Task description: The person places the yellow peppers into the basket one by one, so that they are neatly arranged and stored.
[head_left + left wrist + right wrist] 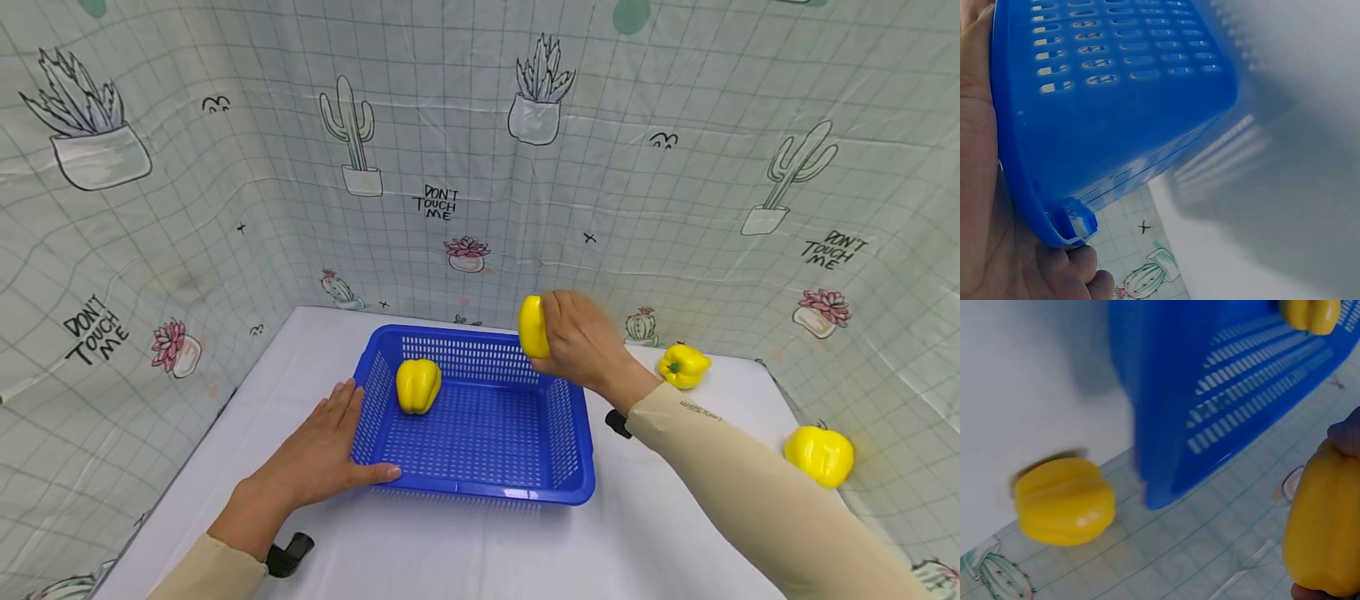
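A blue plastic basket (480,485) with slotted sides stands on the white table. My left hand (322,446) rests on its near left corner, fingers stretched along the left rim and thumb on the front rim; in the left wrist view the palm lies against the basket's rim (1013,162). Above the far right part of the basket, my right hand (581,337) grips a yellow bell pepper (533,327), which also shows as a held pepper (1322,522) in the right wrist view. Inside the basket, toward its left, lies another yellow bell pepper (417,386).
Right of the basket, a yellow bell pepper (683,367) lies on the white table (675,517) near its back edge. One more yellow pepper (819,456) sits at the table's right edge. A patterned curtain (480,150) rises behind and along both sides.
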Demonstrator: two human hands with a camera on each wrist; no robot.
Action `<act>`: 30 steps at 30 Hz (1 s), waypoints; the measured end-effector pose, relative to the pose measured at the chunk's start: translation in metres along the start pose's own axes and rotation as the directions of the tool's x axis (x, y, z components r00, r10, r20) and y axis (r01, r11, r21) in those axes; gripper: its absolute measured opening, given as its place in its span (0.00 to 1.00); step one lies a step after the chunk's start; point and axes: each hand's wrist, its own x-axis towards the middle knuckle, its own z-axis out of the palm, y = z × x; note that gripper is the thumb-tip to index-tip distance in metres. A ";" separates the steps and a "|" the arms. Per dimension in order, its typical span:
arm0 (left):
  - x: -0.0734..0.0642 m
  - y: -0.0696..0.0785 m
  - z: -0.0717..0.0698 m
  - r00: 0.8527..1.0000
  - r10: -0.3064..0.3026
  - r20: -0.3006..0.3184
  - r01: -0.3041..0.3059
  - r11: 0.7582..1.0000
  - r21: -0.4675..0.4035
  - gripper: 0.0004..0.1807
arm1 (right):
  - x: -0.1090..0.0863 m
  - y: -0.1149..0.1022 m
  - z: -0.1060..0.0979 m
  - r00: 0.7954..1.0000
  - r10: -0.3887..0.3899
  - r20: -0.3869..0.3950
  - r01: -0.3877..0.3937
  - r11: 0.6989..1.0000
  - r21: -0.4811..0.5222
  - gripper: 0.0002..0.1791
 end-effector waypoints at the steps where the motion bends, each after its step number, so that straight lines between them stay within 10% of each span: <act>1: 0.000 0.000 0.000 1.000 -0.001 0.001 0.001 1.000 0.000 0.74 | 0.004 -0.003 0.000 1.000 -0.007 -0.009 0.007 1.000 0.001 0.44; 18: -0.001 -0.001 0.001 1.000 -0.003 -0.006 0.003 1.000 -0.005 0.74 | 0.047 -0.064 0.025 0.999 -0.050 0.018 0.049 0.998 0.050 0.39; 30: 0.001 -0.003 0.003 1.000 0.004 -0.008 -0.004 1.000 -0.015 0.75 | 0.038 -0.085 0.053 0.968 0.013 0.250 -0.047 0.990 0.132 0.45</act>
